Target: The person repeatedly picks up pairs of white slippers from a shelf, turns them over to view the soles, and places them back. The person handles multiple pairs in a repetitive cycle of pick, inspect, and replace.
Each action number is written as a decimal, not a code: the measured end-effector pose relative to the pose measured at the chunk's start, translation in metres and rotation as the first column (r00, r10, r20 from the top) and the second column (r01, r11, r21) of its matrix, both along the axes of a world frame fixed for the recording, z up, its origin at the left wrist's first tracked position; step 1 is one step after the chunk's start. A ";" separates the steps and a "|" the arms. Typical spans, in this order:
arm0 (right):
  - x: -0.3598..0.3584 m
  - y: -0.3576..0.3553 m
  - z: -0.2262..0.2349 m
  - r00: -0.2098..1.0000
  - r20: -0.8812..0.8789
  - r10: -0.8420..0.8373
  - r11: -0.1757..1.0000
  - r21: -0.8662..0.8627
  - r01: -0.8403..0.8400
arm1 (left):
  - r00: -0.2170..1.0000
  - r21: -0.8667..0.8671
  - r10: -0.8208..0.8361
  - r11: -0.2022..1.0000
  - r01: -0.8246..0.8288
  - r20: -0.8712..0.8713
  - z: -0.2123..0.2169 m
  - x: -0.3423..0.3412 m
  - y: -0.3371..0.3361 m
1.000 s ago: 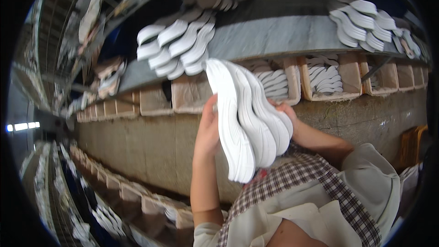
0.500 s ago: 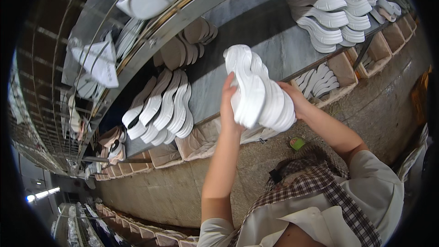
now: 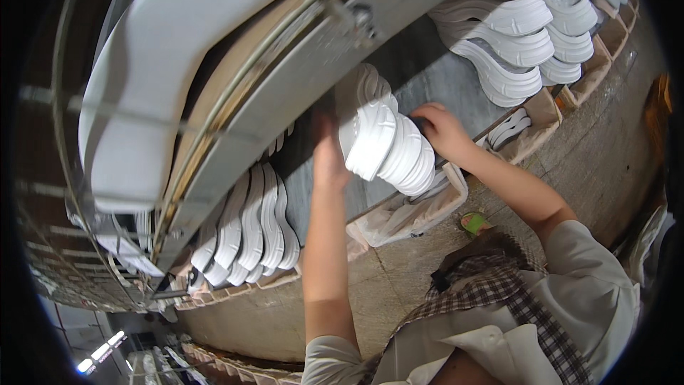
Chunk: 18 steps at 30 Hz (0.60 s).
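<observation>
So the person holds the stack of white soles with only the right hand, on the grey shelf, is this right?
Not quite. Both hands hold it: the left hand presses one side of the stack of white soles and the right hand the other, as the head view shows. The stack is at the grey shelf, as you say.

Your stack of white soles [image 3: 388, 146] matt, moulded foam with ribbed edges, grey shelf [image 3: 427, 57] dull and streaked, metal rail [image 3: 285, 28] upper left faintly glossy, checked cloth apron [image 3: 513, 299] lower right.

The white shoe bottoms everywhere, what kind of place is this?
Probably a shoe factory. Both hands hold a stack of white soles at a grey shelf, with more sole stacks and lined boxes alongside.
</observation>
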State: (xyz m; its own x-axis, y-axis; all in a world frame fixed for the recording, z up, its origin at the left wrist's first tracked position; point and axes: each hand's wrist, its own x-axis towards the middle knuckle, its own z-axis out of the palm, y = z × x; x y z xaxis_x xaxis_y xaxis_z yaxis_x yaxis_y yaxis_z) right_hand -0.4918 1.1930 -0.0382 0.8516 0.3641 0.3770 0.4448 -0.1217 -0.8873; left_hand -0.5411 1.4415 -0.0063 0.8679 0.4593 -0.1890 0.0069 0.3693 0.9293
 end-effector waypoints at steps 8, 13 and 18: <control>-0.100 -0.085 -0.029 0.947 0.150 0.283 0.959 -0.018 -0.283 | 0.974 -0.272 0.033 0.962 0.030 0.223 -0.018 0.080 0.147; -0.146 -0.101 -0.045 0.882 -0.123 0.454 0.881 -0.083 -0.465 | 0.984 0.620 0.176 0.776 -0.114 -0.039 -0.047 0.136 0.172; -0.145 -0.077 -0.049 0.785 -0.284 0.551 0.796 -0.103 -0.596 | 0.957 -0.080 0.287 0.956 -0.282 0.051 -0.021 0.111 0.111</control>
